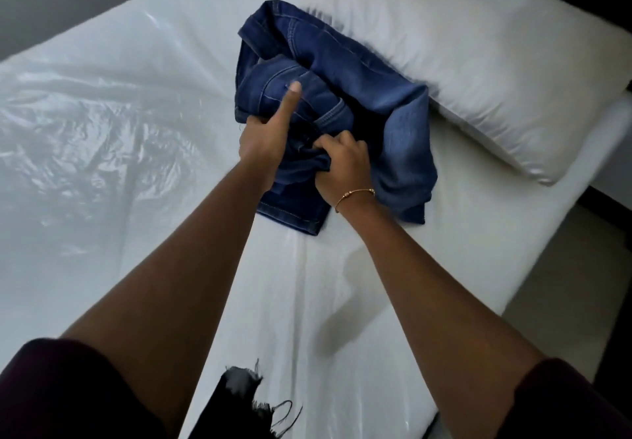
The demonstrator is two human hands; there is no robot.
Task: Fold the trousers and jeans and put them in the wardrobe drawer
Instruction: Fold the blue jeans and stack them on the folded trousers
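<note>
A pair of dark blue jeans [345,62] lies crumpled on the white bed [136,165], just in front of the pillow. My left hand [265,137] grips the denim near its left edge, with the thumb stretched up over the fabric. My right hand [342,161], with a thin gold bracelet on the wrist, is closed on a bunch of denim in the middle of the pile. One leg hem [290,216] hangs toward me below both hands. A frayed black garment [236,401] lies at the near edge of the bed. No wardrobe or drawer is in view.
A white pillow [496,79] lies to the right behind the jeans. The sheet is wrinkled on the left side. The bed's right edge drops to a pale floor [564,284]. A grey wall is at the far left.
</note>
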